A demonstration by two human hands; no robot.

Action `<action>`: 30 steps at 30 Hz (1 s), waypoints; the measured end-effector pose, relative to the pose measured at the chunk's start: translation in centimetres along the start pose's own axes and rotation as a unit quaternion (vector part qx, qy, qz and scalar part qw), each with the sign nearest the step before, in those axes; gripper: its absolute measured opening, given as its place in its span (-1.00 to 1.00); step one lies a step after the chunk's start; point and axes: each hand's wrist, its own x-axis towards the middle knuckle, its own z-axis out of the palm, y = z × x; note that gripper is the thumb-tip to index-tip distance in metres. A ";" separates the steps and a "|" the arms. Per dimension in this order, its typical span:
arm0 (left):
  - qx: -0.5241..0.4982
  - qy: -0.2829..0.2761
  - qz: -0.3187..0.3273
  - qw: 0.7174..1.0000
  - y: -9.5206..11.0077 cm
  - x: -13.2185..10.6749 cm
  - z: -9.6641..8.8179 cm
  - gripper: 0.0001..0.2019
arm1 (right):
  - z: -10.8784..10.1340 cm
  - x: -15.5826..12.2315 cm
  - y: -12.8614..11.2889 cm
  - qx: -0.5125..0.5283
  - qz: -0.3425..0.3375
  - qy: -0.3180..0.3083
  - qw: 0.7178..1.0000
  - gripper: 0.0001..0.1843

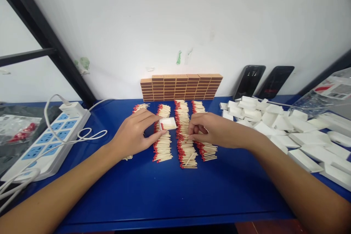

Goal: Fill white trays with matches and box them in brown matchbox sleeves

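Between the thumb and fingers of my left hand is a small white matchbox tray, tilted towards me, with a few matches lying along its lower side. My right hand is closed in a pinch at the third row of matches; whether a match is between its fingertips is too small to make out. Red-headed matches lie in several long rows on the blue table. One row runs under the tray, and another passes beneath my right hand.
Stacked matchboxes stand against the wall. At right lies a heap of white trays, with two dark phones leaning behind it. A white power strip with cables and a plastic bag occupy the left side.
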 end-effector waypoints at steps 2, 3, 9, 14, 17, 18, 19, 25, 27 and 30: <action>-0.001 -0.001 0.000 1.000 0.0 0.0 0.0 -0.69 | 0.1 0.1 0.1 -0.002 0.013 -0.001 1.000 -0.91; -0.001 -0.001 0.000 1.000 -0.1 0.0 0.0 -0.69 | 0.1 0.2 0.2 -0.001 0.018 -0.003 1.000 -0.90; -0.004 -0.004 0.002 1.000 -0.1 -0.1 0.1 -0.68 | 0.0 0.3 0.6 -0.011 0.007 -0.004 1.000 -0.85; -0.002 -0.010 -0.001 1.000 -0.1 -0.1 0.1 -0.69 | -0.4 0.1 0.1 0.015 -0.013 0.022 1.000 -0.79; -0.013 -0.011 -0.006 1.000 0.3 0.0 0.2 -0.69 | -0.2 0.2 -0.3 0.056 -0.045 0.065 0.995 -0.77; -0.019 -0.011 -0.006 1.000 0.5 0.0 0.2 -0.69 | 0.1 0.3 -0.4 0.065 -0.056 0.081 0.993 -0.77; -0.024 -0.011 -0.005 1.000 0.7 0.0 0.2 -0.69 | 0.3 0.4 -0.4 0.069 -0.063 0.095 0.991 -0.77; -0.062 0.001 0.011 0.998 1.8 -0.2 0.3 -0.66 | 2.0 1.0 -0.7 0.042 -0.085 0.174 0.980 -0.84; -0.068 0.001 0.008 0.998 1.9 -0.1 0.4 -0.65 | 2.4 1.1 -0.8 0.034 -0.100 0.191 0.976 -0.86; -0.075 0.004 0.001 0.997 1.9 -0.1 0.5 -0.65 | 2.7 1.2 -0.9 0.025 -0.117 0.212 0.970 -0.88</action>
